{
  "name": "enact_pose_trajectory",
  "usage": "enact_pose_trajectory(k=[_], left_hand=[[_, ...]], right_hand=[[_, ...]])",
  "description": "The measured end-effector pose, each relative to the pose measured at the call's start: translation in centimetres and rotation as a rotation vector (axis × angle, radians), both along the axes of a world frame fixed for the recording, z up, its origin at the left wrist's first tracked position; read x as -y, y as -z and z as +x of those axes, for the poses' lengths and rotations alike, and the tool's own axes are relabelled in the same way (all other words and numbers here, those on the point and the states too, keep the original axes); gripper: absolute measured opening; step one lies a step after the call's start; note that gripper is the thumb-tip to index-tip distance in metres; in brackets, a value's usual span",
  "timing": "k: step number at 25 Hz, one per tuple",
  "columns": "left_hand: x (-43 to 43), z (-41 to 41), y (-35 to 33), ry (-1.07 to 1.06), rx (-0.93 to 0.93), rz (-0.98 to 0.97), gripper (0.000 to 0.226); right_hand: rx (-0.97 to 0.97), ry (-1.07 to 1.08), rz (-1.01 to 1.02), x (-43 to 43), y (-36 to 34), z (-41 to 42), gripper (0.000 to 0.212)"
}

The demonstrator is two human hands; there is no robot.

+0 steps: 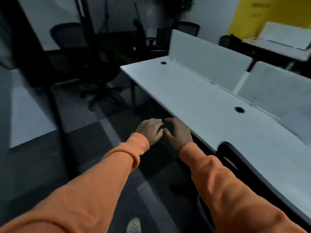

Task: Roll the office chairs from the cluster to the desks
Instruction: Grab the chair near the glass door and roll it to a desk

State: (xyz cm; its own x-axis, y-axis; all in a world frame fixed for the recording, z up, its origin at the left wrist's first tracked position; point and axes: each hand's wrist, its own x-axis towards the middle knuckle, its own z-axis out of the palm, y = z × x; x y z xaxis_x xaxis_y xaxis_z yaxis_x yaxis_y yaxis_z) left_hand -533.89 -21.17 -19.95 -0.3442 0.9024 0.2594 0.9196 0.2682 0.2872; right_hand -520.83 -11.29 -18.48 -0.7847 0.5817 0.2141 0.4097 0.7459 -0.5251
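Left hand [150,130] and right hand [178,134] both hover loosely curled, empty, mid-frame beside the long white surface [193,98], and the black mesh office chairs [99,73] sit well off upper left, nearer the left hand.

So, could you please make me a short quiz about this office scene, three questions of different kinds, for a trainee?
1. True or false: a dark chair already stands against the long white desk.
2. How many round cable holes show in that desk top? A) one B) two C) four
3. Fill in the missing word: the wall at the upper right is painted ____.
Key: 1 true; 2 B; 3 yellow.
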Motion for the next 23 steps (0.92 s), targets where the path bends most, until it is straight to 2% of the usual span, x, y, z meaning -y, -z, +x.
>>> enact_pose_trajectory(k=[5,11,16,23], left_hand=[[7.7,-11.7,-0.5,-0.291,-0.001,-0.097,0.048],[13.2,-18.1,-1.9,-0.471,0.045,-0.130,0.050],[13.2,-22.1,-1.8,-0.537,0.053,-0.185,0.053],[7.9,-30.3,-2.4,-0.583,0.058,-0.201,0.054]], right_hand=[[0.040,-0.243,0.035,4.1,0.0,-14.0,0.046],[0.068,-0.387,0.045,8.1,0.1,-23.8,0.046],[0.081,-0.452,0.044,8.0,0.5,-28.6,0.047],[0.058,-0.528,0.006,2.3,1.0,-38.3,0.047]])
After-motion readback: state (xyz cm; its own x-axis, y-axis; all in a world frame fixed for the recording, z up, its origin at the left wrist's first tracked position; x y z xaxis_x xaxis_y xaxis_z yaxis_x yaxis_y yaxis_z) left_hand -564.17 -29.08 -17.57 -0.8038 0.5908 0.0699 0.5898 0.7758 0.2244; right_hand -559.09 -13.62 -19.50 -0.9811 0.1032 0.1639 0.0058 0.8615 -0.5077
